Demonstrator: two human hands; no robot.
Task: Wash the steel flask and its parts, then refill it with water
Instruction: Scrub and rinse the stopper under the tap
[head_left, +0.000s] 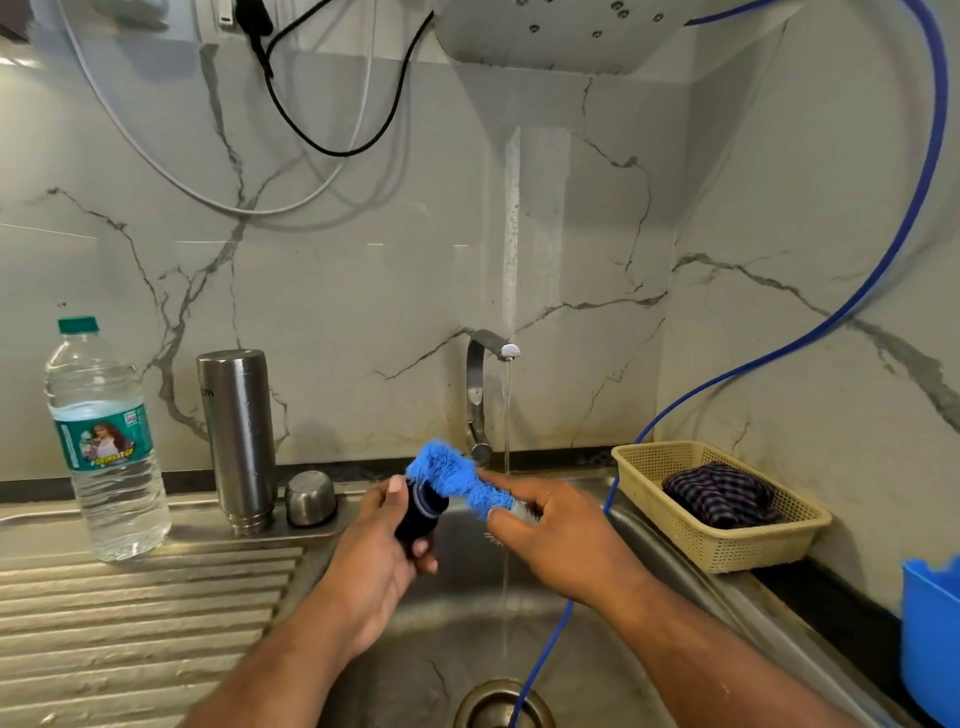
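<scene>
Scrubbing was in hand: the black stopper (417, 515), gripped by the left hand (371, 553), was worked with the blue brush (453, 475) held by the right hand (556, 530); rinsing was judged next.

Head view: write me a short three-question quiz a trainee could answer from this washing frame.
1. True or false: water runs from the tap.
2. The steel flask is: A lying on its side; B standing on the drainboard; C held in a hand.
3. Fill in: the right hand holds a blue ____ against the black stopper gripped by the left hand.
Key: 1 true; 2 B; 3 brush.
</scene>
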